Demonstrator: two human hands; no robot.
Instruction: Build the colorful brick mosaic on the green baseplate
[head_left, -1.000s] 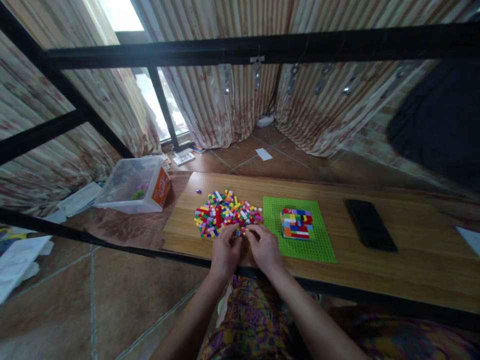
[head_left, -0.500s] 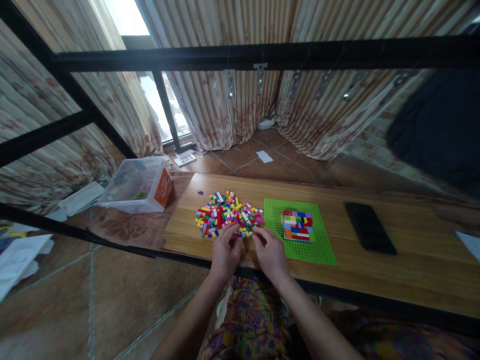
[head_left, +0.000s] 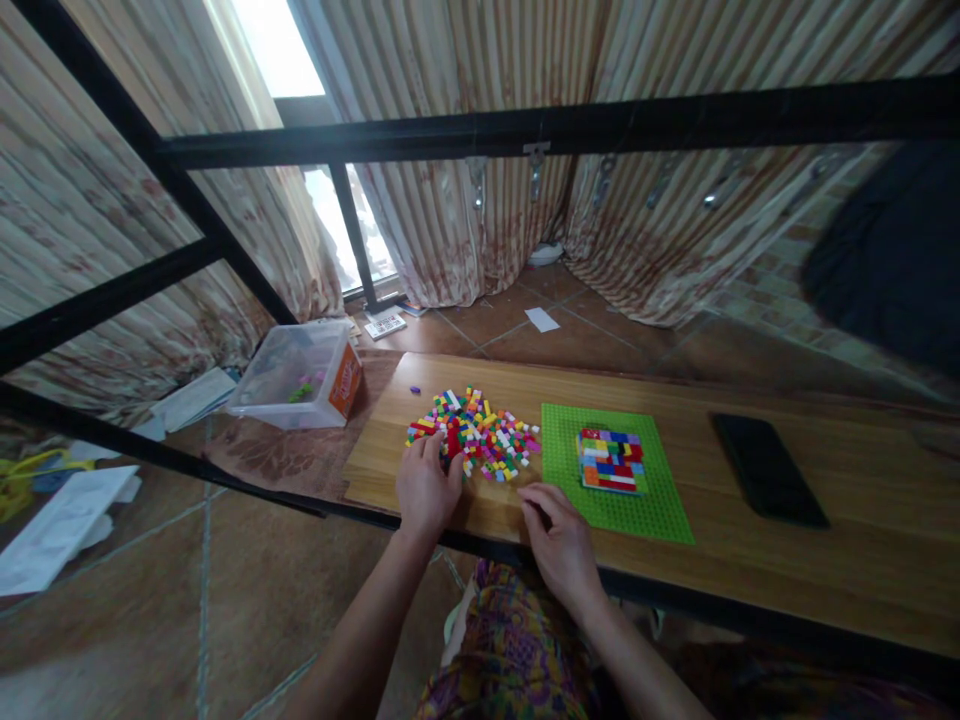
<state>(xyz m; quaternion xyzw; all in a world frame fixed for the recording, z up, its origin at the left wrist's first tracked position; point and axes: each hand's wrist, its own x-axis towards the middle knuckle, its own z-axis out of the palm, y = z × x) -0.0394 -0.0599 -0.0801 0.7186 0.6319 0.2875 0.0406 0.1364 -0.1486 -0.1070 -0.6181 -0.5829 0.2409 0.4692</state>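
A loose pile of small coloured toy bricks (head_left: 491, 435) lies on the wooden table. My left hand (head_left: 429, 485) rests at the pile's near left edge, its fingers apart and touching the bricks, with no brick seen gripped. Just left of the green baseplate (head_left: 660, 500), my right hand (head_left: 559, 535) is held low over the table. Its thumb and forefinger are pinched together, and whatever may be between them is hidden. A block of multicoloured bricks (head_left: 611, 462) sits built up on the middle of the baseplate.
To the right of the baseplate lies a black phone (head_left: 769, 468). A clear plastic box (head_left: 292, 375) with an orange label stands beyond the table's left end. One purple piece (head_left: 415, 390) lies apart behind the pile. A black metal bar (head_left: 525, 135) runs across beyond the table.
My hands have moved apart. The left went leftward onto the pile's left side and spread its fingers; the right drew back slightly from the bricks. The view has shifted a little.
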